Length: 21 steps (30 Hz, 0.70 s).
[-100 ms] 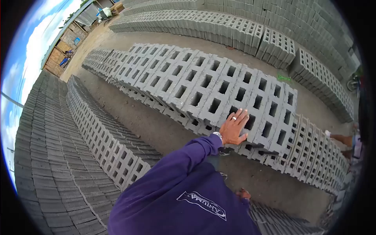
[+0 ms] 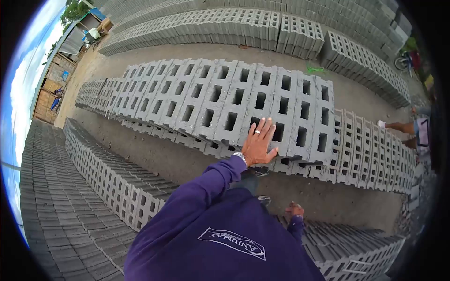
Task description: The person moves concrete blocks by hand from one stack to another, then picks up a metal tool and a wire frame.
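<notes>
My left hand (image 2: 259, 142) lies palm down, fingers spread, on top of a long row of grey hollow concrete blocks (image 2: 220, 106). It wears a ring, and a watch (image 2: 241, 157) circles the wrist. The fingertips rest by the rectangular holes along the near edge, gripping nothing. Lower down, my right hand (image 2: 295, 209) hangs beside my body above the ground, its fingers loosely curled, with no object visible in them. The blocks under my left hand sit on a lower layer of blocks (image 2: 300, 169).
More blocks (image 2: 375, 154) continue at right, near a person's legs (image 2: 404, 127). Stacked rows (image 2: 112, 180) stand at left and behind (image 2: 206, 28). Another stack (image 2: 347, 248) is at lower right. Dirt ground (image 2: 154, 157) separates the rows; a shed (image 2: 54, 89) stands far left.
The view has turned, so the block rows and my left hand appear farther left. My left hand still rests on the blocks. More of my right hand and sleeve shows now.
</notes>
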### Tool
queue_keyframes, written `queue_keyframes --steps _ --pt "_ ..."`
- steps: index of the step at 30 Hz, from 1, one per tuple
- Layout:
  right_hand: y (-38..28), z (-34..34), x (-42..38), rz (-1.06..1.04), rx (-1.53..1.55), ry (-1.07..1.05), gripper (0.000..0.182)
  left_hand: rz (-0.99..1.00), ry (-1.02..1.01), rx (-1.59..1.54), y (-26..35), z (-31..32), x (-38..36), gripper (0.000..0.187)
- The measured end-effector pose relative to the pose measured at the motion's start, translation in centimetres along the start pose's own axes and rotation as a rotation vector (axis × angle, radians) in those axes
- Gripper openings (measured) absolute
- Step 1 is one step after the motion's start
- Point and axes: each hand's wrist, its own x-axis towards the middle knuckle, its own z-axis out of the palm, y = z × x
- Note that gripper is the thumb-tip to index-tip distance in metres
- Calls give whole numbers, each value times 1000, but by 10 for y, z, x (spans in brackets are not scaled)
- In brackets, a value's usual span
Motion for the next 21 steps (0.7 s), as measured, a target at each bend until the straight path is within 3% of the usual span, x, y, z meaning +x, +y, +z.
queue_keyframes --steps 2,5,7,8,9,10,13,14,16,17,18,19,20,21 --pt "-51 -11 -22 -33 141 113 44 6 -6 -54 13 5 0 73" --pt "-108 -13 -38 -75 275 163 52 -64 108 -211 22 -13 39 36" --pt "-157 -10 -51 -120 394 241 62 -25 80 -420 4 -17 100 23" --pt "-175 -6 -56 -99 418 280 62 56 274 -438 -2 -7 130 19" --pt "-193 -4 -58 -111 472 338 65 -12 148 -397 -10 -4 159 26" --pt "-209 -3 -58 -127 525 397 69 13 190 -349 -14 7 191 30" --pt "-247 3 -49 -75 584 499 72 36 48 -302 -13 31 284 58" --pt "-249 2 -39 -60 597 525 72 57 29 -318 -9 42 312 58" --pt "-245 4 -18 -31 354 583 69 84 -256 -185 3 61 358 72" --pt "-247 10 -9 6 288 737 66 107 -278 -191 9 70 378 72" --pt "-252 13 -6 32 308 754 66 105 -475 -115 15 78 397 75" --pt "-257 15 -6 113 355 749 83 110 -675 -28 20 90 410 77" --pt "-261 18 -8 195 408 744 103 151 -703 -20 24 101 418 77" --pt "-267 21 -10 184 457 759 101 117 -773 2 25 116 428 78"
